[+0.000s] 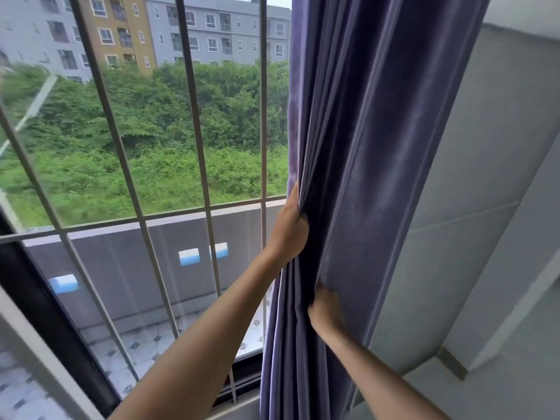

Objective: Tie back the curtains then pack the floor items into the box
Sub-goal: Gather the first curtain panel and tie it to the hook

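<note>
So the purple curtain (363,147) is bunched up at about 3 o'clock of the window bars (194,116), hanging by the grey wall (485,177). Left hand (289,228) has its fingers curled into the leading folds. Right hand (325,307) sits lower at 6 o'clock; fingers are buried in the cloth, so I think it's gripping too. Tip: gather every pleat into one tight bundle before looping any tieback, none of which I can spot here. No box or floor items visible.
</note>
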### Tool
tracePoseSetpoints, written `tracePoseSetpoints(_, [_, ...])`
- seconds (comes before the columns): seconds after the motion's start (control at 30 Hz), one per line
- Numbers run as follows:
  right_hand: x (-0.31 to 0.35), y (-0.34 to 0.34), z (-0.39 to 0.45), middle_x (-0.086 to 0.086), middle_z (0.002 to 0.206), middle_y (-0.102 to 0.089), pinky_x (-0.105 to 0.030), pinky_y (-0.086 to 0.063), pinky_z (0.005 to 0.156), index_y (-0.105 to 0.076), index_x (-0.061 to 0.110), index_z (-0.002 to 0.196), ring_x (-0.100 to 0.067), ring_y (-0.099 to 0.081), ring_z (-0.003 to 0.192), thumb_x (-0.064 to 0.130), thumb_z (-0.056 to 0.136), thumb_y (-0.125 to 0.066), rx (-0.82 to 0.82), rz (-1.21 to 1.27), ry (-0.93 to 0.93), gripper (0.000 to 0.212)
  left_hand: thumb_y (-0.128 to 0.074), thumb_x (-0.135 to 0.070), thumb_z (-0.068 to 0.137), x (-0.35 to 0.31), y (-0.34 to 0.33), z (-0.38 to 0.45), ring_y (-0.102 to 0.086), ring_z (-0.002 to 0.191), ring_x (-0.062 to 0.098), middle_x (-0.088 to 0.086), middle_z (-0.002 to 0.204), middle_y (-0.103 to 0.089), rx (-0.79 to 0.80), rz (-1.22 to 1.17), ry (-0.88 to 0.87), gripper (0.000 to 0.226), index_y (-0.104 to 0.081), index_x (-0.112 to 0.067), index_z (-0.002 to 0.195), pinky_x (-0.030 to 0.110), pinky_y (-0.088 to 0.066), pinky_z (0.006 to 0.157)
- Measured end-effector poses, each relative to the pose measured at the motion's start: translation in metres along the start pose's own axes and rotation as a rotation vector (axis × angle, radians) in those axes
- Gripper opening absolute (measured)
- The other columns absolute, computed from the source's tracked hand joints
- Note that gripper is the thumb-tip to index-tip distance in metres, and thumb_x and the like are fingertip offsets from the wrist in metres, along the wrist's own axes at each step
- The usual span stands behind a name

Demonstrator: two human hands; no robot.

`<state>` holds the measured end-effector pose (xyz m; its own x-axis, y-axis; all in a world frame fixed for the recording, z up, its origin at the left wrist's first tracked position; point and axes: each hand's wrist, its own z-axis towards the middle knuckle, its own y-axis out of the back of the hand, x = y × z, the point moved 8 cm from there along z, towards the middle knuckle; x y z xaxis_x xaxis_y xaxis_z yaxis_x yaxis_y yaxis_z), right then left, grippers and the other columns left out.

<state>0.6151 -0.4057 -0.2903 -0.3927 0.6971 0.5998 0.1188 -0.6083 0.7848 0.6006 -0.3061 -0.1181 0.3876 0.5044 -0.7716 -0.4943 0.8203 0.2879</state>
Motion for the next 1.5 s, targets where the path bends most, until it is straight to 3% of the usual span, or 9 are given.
tracePoseSetpoints(0.17, [0.011, -0.015, -0.008, -0.015, 0.101, -0.071, -0.036, -0.051, 0.076, -0.054, 0.010, 0.126, -0.033, -0.066, 0.095, -0.001, 0.087, -0.044, -0.009, -0.050, 0.031, 0.042, -0.032, -0.006, 0.094, 0.000, -0.010, 0.000, -0.022, 0.143, 0.024, 0.007, 0.151, -0.034, 0.050, -0.042, -0.020, 0.054, -0.028, -0.011, 0.147, 0.044, -0.022, 0.117])
tracePoseSetpoints(0.4, [0.019, -0.031, -0.009, -0.015, 0.106, -0.069, -0.035, -0.050, 0.083, -0.058, 0.007, 0.114, -0.030, -0.065, 0.100, -0.002, 0.088, -0.042, 0.030, -0.142, 0.011, 0.031, -0.035, -0.063, 0.086, 0.010, -0.024, -0.006, -0.014, 0.146, 0.012, -0.003, 0.159, -0.017, 0.065, 0.134, 0.039, 0.082, -0.010, -0.021, 0.152, 0.042, -0.024, 0.116])
tracePoseSetpoints(0.63, [0.018, -0.046, -0.010, -0.015, 0.108, -0.068, -0.037, -0.052, 0.083, -0.057, 0.007, 0.111, -0.031, -0.065, 0.100, -0.003, 0.088, -0.039, 0.076, -0.134, 0.018, 0.031, -0.041, 0.019, 0.074, 0.012, -0.031, -0.012, -0.001, 0.147, 0.020, 0.011, 0.159, 0.000, 0.049, 0.249, 0.016, 0.089, 0.000, -0.005, 0.150, 0.041, -0.017, 0.118])
tracePoseSetpoints(0.87, [0.012, -0.055, -0.018, -0.007, 0.120, -0.064, -0.031, -0.049, 0.092, -0.054, 0.022, 0.126, -0.027, -0.060, 0.111, 0.004, 0.082, -0.048, 0.344, 0.115, 0.059, 0.048, -0.035, 0.026, 0.065, 0.036, -0.020, 0.000, 0.002, 0.148, 0.020, 0.008, 0.160, -0.002, 0.032, 0.254, 0.021, 0.098, -0.002, -0.008, 0.152, 0.033, -0.006, 0.121])
tracePoseSetpoints(1.03, [0.007, 0.112, 0.029, -0.008, 0.109, -0.071, -0.041, -0.053, 0.089, -0.064, 0.017, 0.119, -0.028, -0.067, 0.100, 0.046, 0.074, -0.048, -0.352, 0.322, 0.157, 0.056, -0.038, 0.014, 0.069, 0.049, -0.015, 0.005, -0.012, 0.147, 0.017, 0.006, 0.159, -0.015, 0.053, 0.209, -0.005, 0.092, -0.008, -0.012, 0.152, 0.044, -0.022, 0.117])
tracePoseSetpoints(1.17, [0.001, 0.250, 0.042, -0.014, 0.136, -0.050, -0.044, -0.039, 0.107, -0.043, 0.006, 0.139, -0.027, -0.048, 0.126, 0.036, 0.077, -0.069, -0.883, 0.439, 0.315, 0.074, -0.036, 0.021, 0.064, 0.048, -0.018, 0.003, -0.009, 0.147, 0.014, 0.001, 0.160, -0.012, 0.060, 0.198, 0.020, 0.101, -0.005, -0.018, 0.152, 0.042, -0.020, 0.118])
tracePoseSetpoints(1.27, [-0.018, 0.278, 0.073, -0.005, 0.155, -0.025, -0.033, -0.024, 0.117, -0.017, 0.017, 0.151, -0.016, -0.027, 0.142, 0.042, 0.073, -0.079, -0.746, 0.520, 0.219, 0.104, -0.038, 0.021, 0.068, 0.049, -0.021, 0.005, -0.013, 0.147, 0.015, 0.001, 0.159, -0.014, 0.049, 0.192, 0.001, 0.097, -0.008, -0.018, 0.152, 0.043, -0.024, 0.117])
tracePoseSetpoints(1.33, [-0.031, 0.271, 0.095, 0.001, 0.151, -0.036, -0.033, -0.037, 0.111, -0.020, 0.023, 0.150, -0.011, -0.042, 0.134, 0.042, 0.067, -0.085, -0.558, 0.689, 0.176, 0.108, -0.039, 0.021, 0.069, 0.050, -0.022, 0.005, -0.014, 0.146, 0.016, 0.001, 0.159, -0.015, 0.042, 0.192, 0.006, 0.096, -0.008, -0.017, 0.152, 0.043, -0.025, 0.116])
tracePoseSetpoints(1.5, [-0.048, 0.207, 0.104, -0.002, 0.117, -0.065, -0.030, -0.053, 0.084, -0.053, 0.013, 0.129, -0.020, -0.065, 0.105, 0.012, 0.072, -0.082, -0.307, 0.678, 0.081, 0.064, -0.042, 0.017, 0.072, 0.050, -0.023, 0.005, -0.016, 0.146, 0.015, 0.000, 0.158, -0.017, 0.062, 0.155, 0.013, 0.095, -0.008, -0.021, 0.152, 0.043, -0.026, 0.116])
